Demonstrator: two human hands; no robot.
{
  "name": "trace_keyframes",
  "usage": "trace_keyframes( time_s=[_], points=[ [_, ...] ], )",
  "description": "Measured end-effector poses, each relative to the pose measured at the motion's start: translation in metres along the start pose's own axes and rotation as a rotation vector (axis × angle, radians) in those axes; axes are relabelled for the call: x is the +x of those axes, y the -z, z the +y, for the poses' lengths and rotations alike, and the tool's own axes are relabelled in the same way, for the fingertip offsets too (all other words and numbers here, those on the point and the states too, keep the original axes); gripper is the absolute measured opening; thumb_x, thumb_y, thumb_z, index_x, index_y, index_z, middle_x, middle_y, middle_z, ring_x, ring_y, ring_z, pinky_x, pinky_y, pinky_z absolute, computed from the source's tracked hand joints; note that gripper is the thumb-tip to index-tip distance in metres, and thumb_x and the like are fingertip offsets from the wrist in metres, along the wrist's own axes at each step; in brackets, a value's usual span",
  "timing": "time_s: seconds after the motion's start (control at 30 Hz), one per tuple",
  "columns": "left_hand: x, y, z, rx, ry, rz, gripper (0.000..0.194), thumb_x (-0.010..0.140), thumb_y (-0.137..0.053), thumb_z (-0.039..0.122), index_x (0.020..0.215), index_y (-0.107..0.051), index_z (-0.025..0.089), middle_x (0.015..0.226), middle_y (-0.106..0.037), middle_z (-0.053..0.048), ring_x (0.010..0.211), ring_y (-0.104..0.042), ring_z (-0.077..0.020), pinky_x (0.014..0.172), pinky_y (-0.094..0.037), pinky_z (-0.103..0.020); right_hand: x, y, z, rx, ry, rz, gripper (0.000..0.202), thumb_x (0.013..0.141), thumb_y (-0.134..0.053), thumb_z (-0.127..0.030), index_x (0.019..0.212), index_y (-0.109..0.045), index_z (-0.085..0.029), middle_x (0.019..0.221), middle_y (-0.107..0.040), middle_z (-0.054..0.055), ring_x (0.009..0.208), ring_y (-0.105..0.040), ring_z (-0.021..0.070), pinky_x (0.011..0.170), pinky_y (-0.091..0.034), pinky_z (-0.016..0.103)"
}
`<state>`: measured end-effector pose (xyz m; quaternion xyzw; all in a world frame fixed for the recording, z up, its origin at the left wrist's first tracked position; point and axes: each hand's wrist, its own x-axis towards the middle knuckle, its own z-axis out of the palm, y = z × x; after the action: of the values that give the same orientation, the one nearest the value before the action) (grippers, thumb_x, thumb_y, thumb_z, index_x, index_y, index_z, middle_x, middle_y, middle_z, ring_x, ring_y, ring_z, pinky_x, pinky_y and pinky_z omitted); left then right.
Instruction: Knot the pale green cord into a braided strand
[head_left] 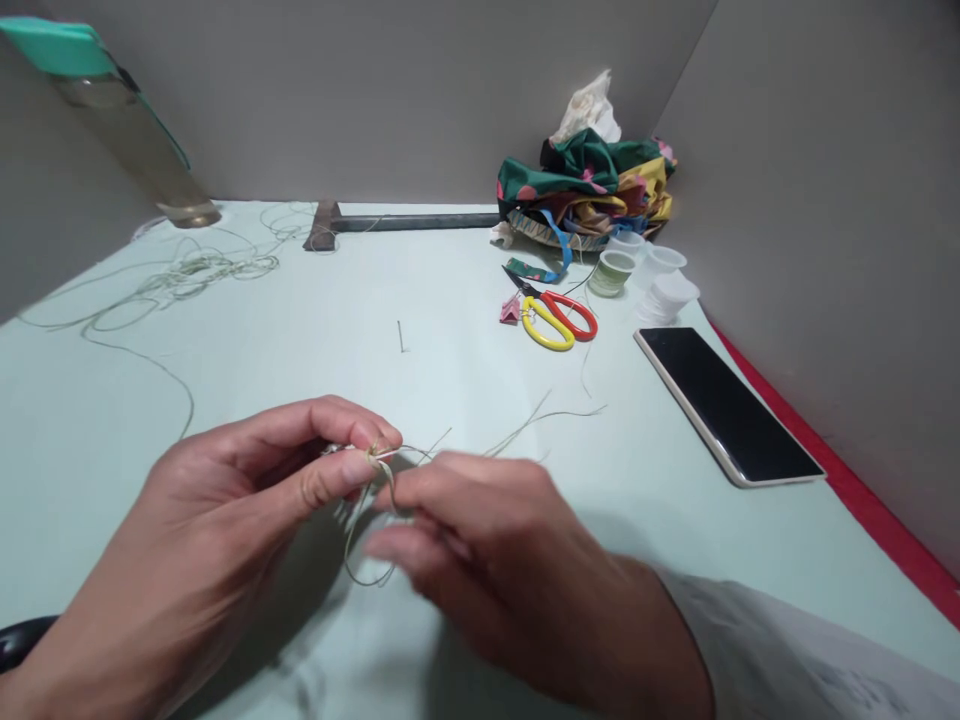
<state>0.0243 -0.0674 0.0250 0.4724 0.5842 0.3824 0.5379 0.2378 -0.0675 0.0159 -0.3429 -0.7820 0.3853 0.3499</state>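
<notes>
My left hand is closed in a pinch, its thumb and forefinger gripping a small knotted piece of thin pale green cord. A loop of that cord hangs below the fingertips. Close on the right is my right hand, smeared by motion, with its forefinger against the cord and its thumb lower. Whether its fingers grip the cord cannot be made out. Loose cord ends stick out beyond my right hand. The back of the knot is hidden by my left fingers.
A pin lies beyond my hands. Scissors, spools and a phone are on the right. Further back are a hammer, bundled cloth, tangled cord and a bottle.
</notes>
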Motion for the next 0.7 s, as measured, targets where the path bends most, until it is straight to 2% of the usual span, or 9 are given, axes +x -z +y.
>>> trace_keyframes(
  time_s=[0.1,0.17,0.23,0.3,0.5,0.57,0.63,0.7],
  points=[
    [0.001,-0.002,-0.001,-0.03,0.026,-0.024,0.031,0.075,-0.097,0.057,0.079,-0.081,0.031,0.092,-0.076,0.002,0.09,-0.069,-0.0206,0.069,-0.059,-0.018,0.001,-0.011,-0.002,0.229,-0.266,-0.167,0.024,0.098,-0.074,-0.042,0.087,-0.064,-0.023,0.064,-0.058,-0.007,0.053,-0.052,0.0118,0.055,-0.042,0.025],
    [0.0,-0.004,0.001,-0.089,0.046,-0.039,0.03,0.075,-0.097,0.056,0.081,-0.082,0.031,0.085,-0.076,0.002,0.077,-0.068,-0.0183,0.065,-0.06,-0.019,0.003,-0.013,-0.003,0.361,-0.396,-0.217,0.026,0.093,-0.077,-0.038,0.08,-0.059,-0.024,0.062,-0.057,-0.007,0.053,-0.051,0.0108,0.054,-0.042,0.023],
    [-0.001,-0.007,0.003,-0.141,0.064,-0.041,0.03,0.074,-0.098,0.055,0.085,-0.085,0.031,0.076,-0.074,0.002,0.067,-0.065,-0.0153,0.06,-0.059,-0.018,0.004,-0.009,-0.005,0.446,-0.436,-0.234,0.024,0.092,-0.073,-0.03,0.075,-0.057,-0.023,0.063,-0.057,-0.007,0.056,-0.05,0.0096,0.057,-0.042,0.022],
    [-0.003,-0.009,0.004,-0.177,0.061,-0.042,0.031,0.074,-0.099,0.056,0.086,-0.086,0.03,0.066,-0.071,0.003,0.061,-0.061,-0.0133,0.058,-0.057,-0.016,0.006,-0.001,-0.007,0.45,-0.402,-0.225,0.019,0.093,-0.067,-0.023,0.076,-0.058,-0.023,0.066,-0.057,-0.007,0.058,-0.049,0.0089,0.059,-0.042,0.021],
    [-0.003,-0.008,0.005,-0.19,0.087,-0.052,0.03,0.075,-0.098,0.054,0.087,-0.087,0.029,0.048,-0.064,0.005,0.049,-0.047,-0.0099,0.053,-0.052,-0.015,0.011,0.015,0.0,0.19,-0.366,-0.057,0.018,0.092,-0.06,-0.017,0.074,-0.057,-0.022,0.057,-0.047,-0.01,0.051,-0.04,0.008,0.055,-0.035,0.023],
    [-0.002,-0.008,0.005,-0.184,0.097,-0.04,0.031,0.074,-0.098,0.056,0.085,-0.086,0.03,0.047,-0.064,0.004,0.046,-0.044,-0.0093,0.052,-0.051,-0.016,0.01,0.015,0.004,0.04,-0.326,0.029,0.006,0.09,-0.063,-0.016,0.091,-0.065,-0.022,0.06,-0.05,-0.01,0.05,-0.042,0.0089,0.055,-0.036,0.025],
    [-0.002,-0.008,0.004,-0.19,0.108,-0.034,0.032,0.073,-0.098,0.057,0.083,-0.086,0.03,0.052,-0.07,0.003,0.043,-0.041,-0.0079,0.052,-0.051,-0.018,0.007,0.014,0.004,-0.102,-0.236,0.169,0.027,0.09,-0.066,-0.015,0.117,-0.065,-0.021,0.069,-0.061,-0.008,0.051,-0.047,0.0101,0.055,-0.039,0.026],
    [-0.002,-0.008,0.004,-0.194,0.135,-0.028,0.031,0.073,-0.098,0.055,0.085,-0.086,0.03,0.061,-0.076,0.002,0.041,-0.038,-0.0057,0.053,-0.051,-0.018,0.001,0.012,-0.001,-0.194,-0.123,0.315,0.034,0.095,-0.068,-0.016,0.128,-0.062,-0.021,0.083,-0.071,-0.004,0.055,-0.053,0.0114,0.056,-0.044,0.027]
  ],
)
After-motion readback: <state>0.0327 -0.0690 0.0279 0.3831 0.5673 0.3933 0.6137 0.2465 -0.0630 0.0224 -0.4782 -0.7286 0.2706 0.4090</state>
